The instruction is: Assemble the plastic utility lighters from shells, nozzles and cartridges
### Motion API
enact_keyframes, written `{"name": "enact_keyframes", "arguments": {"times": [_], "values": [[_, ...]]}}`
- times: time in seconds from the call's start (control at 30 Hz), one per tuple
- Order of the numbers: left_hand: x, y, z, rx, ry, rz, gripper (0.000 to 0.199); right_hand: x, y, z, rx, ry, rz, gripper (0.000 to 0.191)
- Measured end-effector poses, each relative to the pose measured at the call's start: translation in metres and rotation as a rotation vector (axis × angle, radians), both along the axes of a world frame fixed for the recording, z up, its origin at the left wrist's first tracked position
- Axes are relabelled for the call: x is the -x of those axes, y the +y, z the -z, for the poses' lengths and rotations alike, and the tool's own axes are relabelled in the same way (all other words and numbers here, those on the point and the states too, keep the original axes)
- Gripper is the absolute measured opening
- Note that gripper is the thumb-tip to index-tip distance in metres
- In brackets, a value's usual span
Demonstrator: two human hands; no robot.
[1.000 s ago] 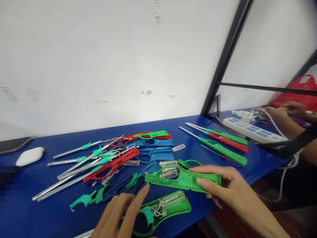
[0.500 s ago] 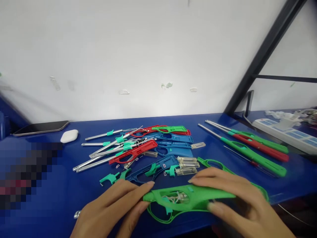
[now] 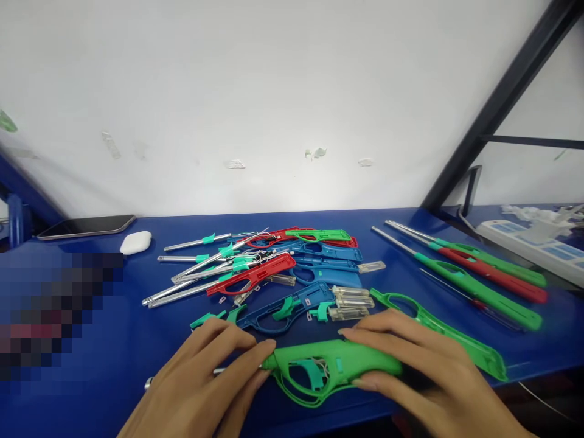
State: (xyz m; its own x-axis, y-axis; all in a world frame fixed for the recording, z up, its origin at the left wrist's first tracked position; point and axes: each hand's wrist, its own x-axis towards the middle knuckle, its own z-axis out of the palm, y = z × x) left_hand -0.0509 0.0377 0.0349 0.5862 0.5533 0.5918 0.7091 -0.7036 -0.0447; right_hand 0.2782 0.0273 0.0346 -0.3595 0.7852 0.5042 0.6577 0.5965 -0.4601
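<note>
- At the far left of the blue worktop (image 3: pixel 132 316): one dark phone (image 3: pixel 86 226), lying flat near the wall.
- Next, one white rounded case (image 3: pixel 135 243), just beside the phone.
- Silver rods (image 3: pixel 182 294), several, heaped with teal pieces and thin pale wires; their bare ends point left.
- Left hand (image 3: pixel 205 377), mine: thumb and fingers pinching the front end of the green lighter casing, a length of metal rod showing beneath my fingers.
- One red half-shell (image 3: pixel 253 274), lying slantwise over the rods' right side.
- One dark blue half-shell (image 3: pixel 314 295), open, a teal piece (image 3: pixel 285 308) resting on it; beyond it, further blue and red shells, with a light green half-shell (image 3: pixel 328 234) on top.
- Green lighter casing (image 3: pixel 360 359), held lengthwise between both my hands, low and near the worktop's front edge; teal part and wires visible through its loop.
- Clear tanks (image 3: pixel 349 313), grouped right of the dark blue half-shell.
- Right hand (image 3: pixel 424 365), mine: fingers over the casing's rear, thumb below, gripping it.
- One long green half-shell (image 3: pixel 460 340), open, partly behind that hand.
- Three long-nosed lighters (image 3: pixel 497 274), two green with one red between, side by side; near them, a thin-shafted tool (image 3: pixel 477 303).
- Far right: one white power strip (image 3: pixel 533 246), beyond a black frame (image 3: pixel 497 109).
</note>
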Motion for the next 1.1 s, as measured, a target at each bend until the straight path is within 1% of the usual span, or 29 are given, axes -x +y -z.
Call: {"name": "enact_keyframes", "arguments": {"times": [0.13, 0.27, 0.37, 0.47, 0.57, 0.7, 0.87, 0.97, 1.1], "values": [[0.004, -0.001, 0.007, 0.03, 0.042, 0.017, 0.033, -0.005, -0.004, 0.008, -0.069, -0.117, 0.036, 0.038], [0.005, -0.001, 0.017, 0.05, 0.044, -0.001, 0.038, -0.004, 0.0, 0.008, -0.081, -0.231, -0.039, 0.036], [0.007, -0.001, 0.021, 0.069, 0.06, 0.001, 0.037, 0.0, 0.002, 0.005, -0.096, -0.253, -0.054, 0.034], [0.006, -0.002, 0.018, 0.108, 0.084, 0.01, 0.034, 0.002, 0.001, 0.007, -0.106, -0.264, -0.055, 0.034], [0.001, 0.0, 0.008, 0.159, 0.071, 0.036, 0.031, 0.001, -0.002, 0.012, -0.076, -0.277, -0.038, 0.036], [-0.006, 0.004, -0.002, 0.155, 0.032, 0.076, 0.031, 0.0, -0.003, 0.015, -0.022, -0.26, -0.023, 0.035], [-0.011, 0.005, -0.003, 0.17, -0.024, 0.073, 0.03, 0.003, -0.003, 0.009, 0.011, -0.241, -0.04, 0.031], [-0.012, 0.004, -0.003, 0.175, -0.009, 0.075, 0.034, 0.003, -0.004, 0.008, 0.021, -0.248, -0.037, 0.032], [-0.012, 0.003, -0.001, 0.149, 0.036, 0.044, 0.036, 0.004, -0.006, 0.008, 0.029, -0.263, -0.02, 0.033]]}}
